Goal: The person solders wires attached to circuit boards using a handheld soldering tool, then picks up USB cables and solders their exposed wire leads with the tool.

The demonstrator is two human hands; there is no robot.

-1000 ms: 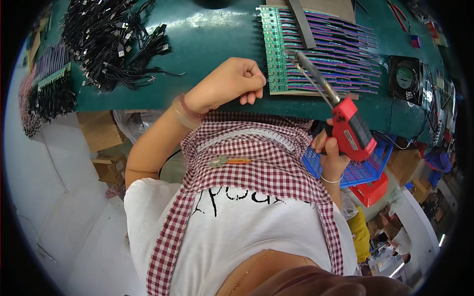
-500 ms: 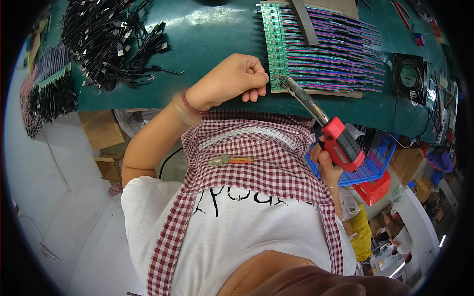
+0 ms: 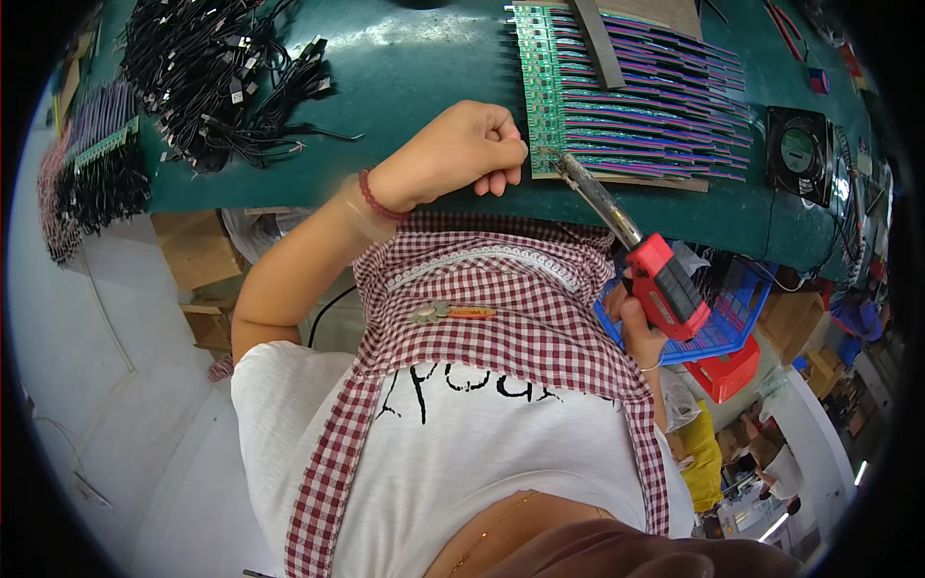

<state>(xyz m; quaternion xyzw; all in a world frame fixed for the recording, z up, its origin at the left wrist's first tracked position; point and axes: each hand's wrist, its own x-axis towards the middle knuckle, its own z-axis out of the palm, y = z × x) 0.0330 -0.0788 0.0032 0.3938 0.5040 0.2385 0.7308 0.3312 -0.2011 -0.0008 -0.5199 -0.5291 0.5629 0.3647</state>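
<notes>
My left hand (image 3: 467, 152) is closed in a pinch beside the near left corner of a green circuit board panel (image 3: 545, 116). Whatever its fingertips grip is hidden or too small to make out. Lower right, my right hand (image 3: 640, 329) grips the red and black handle of a soldering iron (image 3: 665, 286). The iron's metal barrel slants up and left, its tip at the panel's near end, close to my left fingertips. Rows of striped wires (image 3: 655, 106) run rightward from the panel, and a grey metal bar (image 3: 597, 43) lies across them.
A heap of black cables (image 3: 207, 82) covers the bench's left part. Finished-looking boards with wires (image 3: 101, 154) hang over the left edge. A black square fan (image 3: 799, 152) sits at right. Below the bench edge are a blue basket (image 3: 737, 313) and cardboard boxes (image 3: 198, 250).
My left hand has shifted very slightly, still pinched beside the panel. The soldering iron stays almost in the same place, its tip at the panel's near end.
</notes>
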